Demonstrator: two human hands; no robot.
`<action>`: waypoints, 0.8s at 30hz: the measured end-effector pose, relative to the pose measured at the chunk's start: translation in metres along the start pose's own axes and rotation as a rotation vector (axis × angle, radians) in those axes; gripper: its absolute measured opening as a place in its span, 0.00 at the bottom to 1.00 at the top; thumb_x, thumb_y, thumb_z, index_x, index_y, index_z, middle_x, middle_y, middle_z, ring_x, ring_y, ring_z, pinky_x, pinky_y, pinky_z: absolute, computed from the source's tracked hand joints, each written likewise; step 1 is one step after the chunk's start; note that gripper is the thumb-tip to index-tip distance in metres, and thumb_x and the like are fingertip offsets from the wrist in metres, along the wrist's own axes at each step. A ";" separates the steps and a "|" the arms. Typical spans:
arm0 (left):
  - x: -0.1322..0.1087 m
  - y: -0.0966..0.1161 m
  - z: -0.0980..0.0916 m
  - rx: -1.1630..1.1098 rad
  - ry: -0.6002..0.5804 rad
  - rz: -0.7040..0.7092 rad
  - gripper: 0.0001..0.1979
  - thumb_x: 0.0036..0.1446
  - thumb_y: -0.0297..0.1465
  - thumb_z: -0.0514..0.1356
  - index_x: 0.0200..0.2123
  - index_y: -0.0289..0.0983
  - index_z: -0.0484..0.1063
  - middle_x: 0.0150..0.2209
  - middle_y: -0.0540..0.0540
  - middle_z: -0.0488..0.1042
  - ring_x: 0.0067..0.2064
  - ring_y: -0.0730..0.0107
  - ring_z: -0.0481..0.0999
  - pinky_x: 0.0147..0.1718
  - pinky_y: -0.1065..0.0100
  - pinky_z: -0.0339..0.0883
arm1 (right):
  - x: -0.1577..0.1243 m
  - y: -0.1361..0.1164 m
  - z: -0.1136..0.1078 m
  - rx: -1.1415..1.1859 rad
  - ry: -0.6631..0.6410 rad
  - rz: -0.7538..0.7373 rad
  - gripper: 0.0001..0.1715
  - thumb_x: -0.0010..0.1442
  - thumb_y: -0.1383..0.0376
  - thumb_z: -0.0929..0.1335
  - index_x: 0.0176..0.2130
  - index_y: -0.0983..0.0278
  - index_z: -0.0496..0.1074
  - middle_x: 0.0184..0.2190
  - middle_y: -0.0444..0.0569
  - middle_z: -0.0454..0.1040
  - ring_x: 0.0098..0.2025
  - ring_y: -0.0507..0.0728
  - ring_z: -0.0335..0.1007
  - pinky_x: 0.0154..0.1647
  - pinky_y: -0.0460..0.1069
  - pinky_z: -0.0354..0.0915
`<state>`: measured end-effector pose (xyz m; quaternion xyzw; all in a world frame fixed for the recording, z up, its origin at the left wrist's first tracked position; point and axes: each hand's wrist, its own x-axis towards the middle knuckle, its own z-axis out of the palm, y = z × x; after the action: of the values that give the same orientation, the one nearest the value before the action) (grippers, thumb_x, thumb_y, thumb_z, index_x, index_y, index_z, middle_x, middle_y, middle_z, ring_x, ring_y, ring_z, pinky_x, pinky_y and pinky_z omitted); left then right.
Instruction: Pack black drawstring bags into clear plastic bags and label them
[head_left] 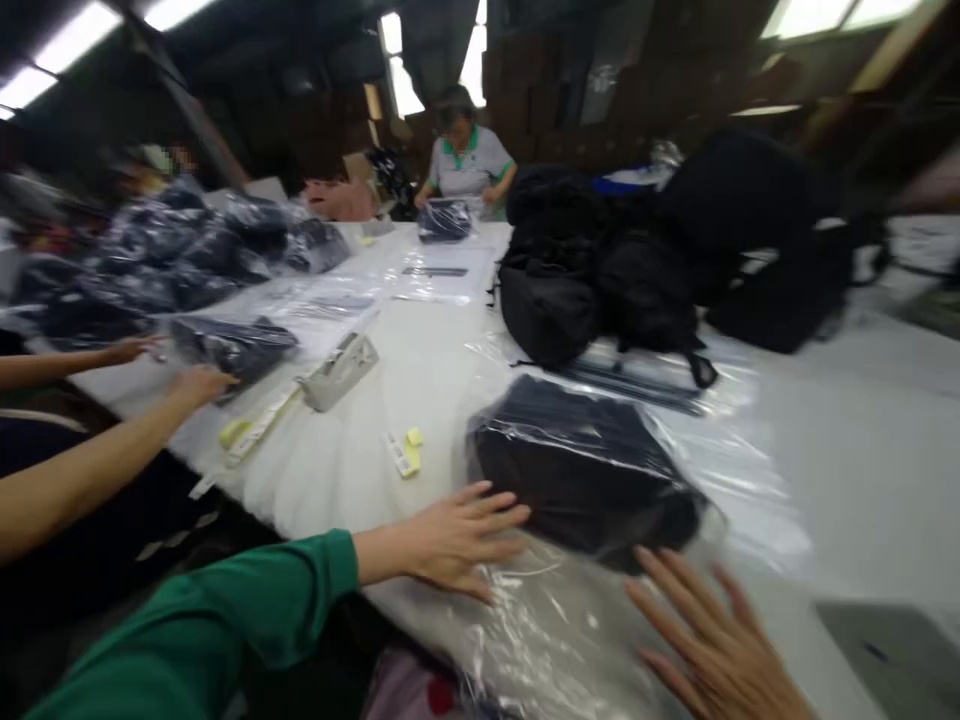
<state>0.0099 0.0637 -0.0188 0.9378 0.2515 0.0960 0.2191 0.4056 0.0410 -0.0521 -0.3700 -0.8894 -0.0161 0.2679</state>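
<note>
In front of me a dark backpack-like bundle lies inside a clear plastic bag, whose loose end hangs toward me over the table's edge. My left hand, fingers spread, rests on the plastic at the bundle's near left side. At its near right corner my right hand is also spread, its fingertips at the plastic. Neither hand grips anything. Beyond the bundle, black backpacks are heaped on flat clear bags.
A label strip and a grey tape dispenser lie left on the white table. A co-worker's hands handle a bagged dark bundle. Many bagged bundles are piled behind. Another person works at the far end.
</note>
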 end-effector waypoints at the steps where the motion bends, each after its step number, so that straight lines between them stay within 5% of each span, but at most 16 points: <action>1: -0.018 0.001 0.015 -0.012 -0.074 -0.018 0.34 0.61 0.49 0.55 0.67 0.43 0.55 0.67 0.38 0.56 0.69 0.49 0.52 0.67 0.46 0.35 | -0.020 -0.004 -0.001 -0.038 -0.123 -0.042 0.22 0.64 0.52 0.65 0.56 0.52 0.71 0.56 0.48 0.73 0.55 0.62 0.70 0.57 0.59 0.61; 4: -0.066 0.000 0.044 -0.040 -0.088 -0.104 0.30 0.64 0.50 0.48 0.65 0.44 0.59 0.64 0.39 0.63 0.66 0.51 0.60 0.66 0.47 0.42 | -0.059 -0.008 -0.014 -0.058 -0.358 -0.001 0.23 0.66 0.60 0.65 0.58 0.61 0.69 0.56 0.54 0.73 0.57 0.62 0.69 0.58 0.61 0.60; 7: -0.086 0.013 0.035 -0.086 0.033 -0.143 0.22 0.67 0.44 0.47 0.60 0.49 0.66 0.60 0.42 0.69 0.60 0.56 0.70 0.63 0.50 0.50 | -0.058 -0.022 -0.040 -0.022 -0.246 0.017 0.18 0.65 0.66 0.64 0.53 0.63 0.72 0.50 0.55 0.77 0.54 0.61 0.72 0.64 0.65 0.51; 10: -0.062 0.031 0.010 -0.147 0.066 -0.086 0.20 0.68 0.35 0.48 0.60 0.48 0.66 0.58 0.42 0.71 0.54 0.60 0.74 0.57 0.57 0.62 | -0.026 -0.047 -0.056 0.016 -0.086 -0.046 0.20 0.64 0.68 0.65 0.56 0.65 0.69 0.51 0.57 0.76 0.54 0.59 0.72 0.65 0.63 0.50; 13: -0.020 0.026 0.008 -0.098 0.049 -0.024 0.21 0.67 0.37 0.51 0.61 0.47 0.65 0.60 0.42 0.69 0.57 0.58 0.70 0.58 0.58 0.61 | 0.003 -0.064 -0.039 0.087 -0.179 -0.089 0.24 0.67 0.64 0.62 0.60 0.66 0.65 0.58 0.61 0.69 0.60 0.61 0.65 0.63 0.63 0.54; 16: -0.008 -0.002 0.032 0.098 -0.107 0.082 0.25 0.66 0.40 0.52 0.64 0.44 0.60 0.64 0.42 0.64 0.64 0.56 0.62 0.63 0.54 0.52 | 0.001 -0.061 -0.004 0.125 -0.427 -0.007 0.25 0.69 0.60 0.60 0.62 0.66 0.65 0.63 0.62 0.62 0.64 0.65 0.58 0.63 0.65 0.56; 20: -0.054 -0.040 0.050 0.248 -0.234 0.101 0.27 0.66 0.42 0.51 0.65 0.42 0.57 0.68 0.38 0.56 0.67 0.54 0.57 0.64 0.54 0.49 | -0.031 -0.047 0.017 0.196 -0.553 0.122 0.28 0.70 0.59 0.59 0.65 0.65 0.60 0.66 0.59 0.58 0.67 0.64 0.53 0.66 0.64 0.51; 24: -0.088 -0.026 0.029 0.184 -0.124 0.027 0.22 0.66 0.41 0.52 0.61 0.42 0.64 0.63 0.37 0.64 0.63 0.54 0.63 0.60 0.54 0.57 | -0.039 -0.058 0.002 0.241 -0.578 0.107 0.38 0.65 0.46 0.64 0.65 0.64 0.60 0.67 0.63 0.53 0.68 0.69 0.49 0.67 0.69 0.47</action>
<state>-0.0682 0.0282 -0.0627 0.9614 0.2326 0.0174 0.1457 0.3889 -0.0263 -0.0626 -0.3711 -0.9035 0.2093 0.0464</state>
